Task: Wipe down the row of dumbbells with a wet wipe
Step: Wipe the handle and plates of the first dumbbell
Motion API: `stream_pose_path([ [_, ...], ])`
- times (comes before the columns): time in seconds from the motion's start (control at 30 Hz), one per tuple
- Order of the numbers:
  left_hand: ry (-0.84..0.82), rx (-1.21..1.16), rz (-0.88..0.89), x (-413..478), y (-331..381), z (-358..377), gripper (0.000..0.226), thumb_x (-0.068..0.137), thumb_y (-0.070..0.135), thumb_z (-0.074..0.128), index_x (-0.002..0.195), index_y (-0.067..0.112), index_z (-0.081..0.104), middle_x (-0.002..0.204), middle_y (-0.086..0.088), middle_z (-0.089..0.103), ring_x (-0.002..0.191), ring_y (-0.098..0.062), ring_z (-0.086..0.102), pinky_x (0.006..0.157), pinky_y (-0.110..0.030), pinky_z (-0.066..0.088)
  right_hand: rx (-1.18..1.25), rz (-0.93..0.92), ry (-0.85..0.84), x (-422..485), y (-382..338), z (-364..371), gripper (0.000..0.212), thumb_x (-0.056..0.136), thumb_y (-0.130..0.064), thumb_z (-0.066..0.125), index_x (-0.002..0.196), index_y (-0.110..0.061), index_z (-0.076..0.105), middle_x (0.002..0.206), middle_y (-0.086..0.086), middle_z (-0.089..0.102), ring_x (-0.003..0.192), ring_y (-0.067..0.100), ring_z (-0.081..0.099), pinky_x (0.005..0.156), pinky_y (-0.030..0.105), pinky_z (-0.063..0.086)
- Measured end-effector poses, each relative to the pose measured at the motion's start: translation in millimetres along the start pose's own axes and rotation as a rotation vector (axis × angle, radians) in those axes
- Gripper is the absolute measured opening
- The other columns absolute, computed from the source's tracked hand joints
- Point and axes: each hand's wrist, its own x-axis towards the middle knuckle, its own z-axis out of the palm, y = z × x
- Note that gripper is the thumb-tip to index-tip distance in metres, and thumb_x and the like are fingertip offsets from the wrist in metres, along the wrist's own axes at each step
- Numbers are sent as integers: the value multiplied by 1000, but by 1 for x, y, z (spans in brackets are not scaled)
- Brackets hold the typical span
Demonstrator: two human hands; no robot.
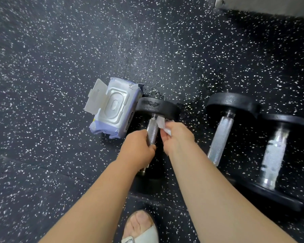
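Three black dumbbells with knurled steel handles lie in a row on the speckled floor. My left hand grips the handle of the leftmost dumbbell. My right hand pinches a white wet wipe and holds it against the upper handle, just under the far head. The near head of this dumbbell is partly hidden by my arms. The middle dumbbell and the right dumbbell lie untouched to the right.
A pack of wet wipes with its lid flipped open lies on the floor, touching the leftmost dumbbell's far head. My foot in a white sandal is at the bottom edge. A grey wall base runs along the top right.
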Motion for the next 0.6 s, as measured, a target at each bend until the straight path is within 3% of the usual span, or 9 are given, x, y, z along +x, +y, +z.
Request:
stream_pose_path([
  [0.07,-2,17,-39,1,5,3,18,84,15,59,75,16,44,78,-2,55,78,-26,55,67,-29,40,8,34,62,10,0,4,19,89,5,53,75,-7,51,49,-1,64,64,14,55,74,25,49],
  [0.17,-3,-8,-158,-2,24,14,16,90,20,52,96,9,42,101,-12,57,90,-31,53,72,-32,37,113,72,218,18,2,6,17,83,9,57,73,-4,57,68,10,65,61,21,60,66,32,56],
  [0.23,2,-94,-273,-3,34,24,28,94,25,48,110,6,38,114,-17,56,104,-35,54,76,-34,35,96,42,161,19,1,3,17,86,8,55,73,-4,55,52,6,62,58,19,55,72,32,56],
  [0.3,28,-144,-324,1,35,31,28,94,23,49,112,5,36,117,-18,57,108,-35,54,76,-34,34,64,24,33,15,2,-5,18,90,3,54,74,-6,52,39,-5,59,62,15,54,63,22,53],
  [0.37,50,-170,-322,4,28,33,24,93,21,54,106,7,38,112,-17,59,103,-34,55,75,-33,36,97,27,30,9,2,-9,8,82,6,64,82,0,59,55,3,66,64,15,59,48,17,52],
  [0.43,40,-242,-297,6,20,35,23,88,17,57,104,6,45,102,-13,62,94,-30,57,71,-32,39,131,26,58,4,2,-11,18,76,11,68,90,2,62,69,9,65,64,15,63,48,18,52],
  [0.53,-30,-474,-289,-2,19,38,19,75,8,60,93,8,56,77,-5,61,70,-22,54,62,-29,43,44,9,-25,3,-2,-20,13,89,6,55,84,-6,56,57,0,63,49,4,61,51,13,51],
  [0.6,-79,-650,-288,-9,27,38,12,68,4,59,80,7,57,60,-3,54,56,-20,48,54,-28,42,49,27,16,1,-4,-24,20,91,5,51,77,-8,54,53,0,61,48,6,59,60,16,53],
])
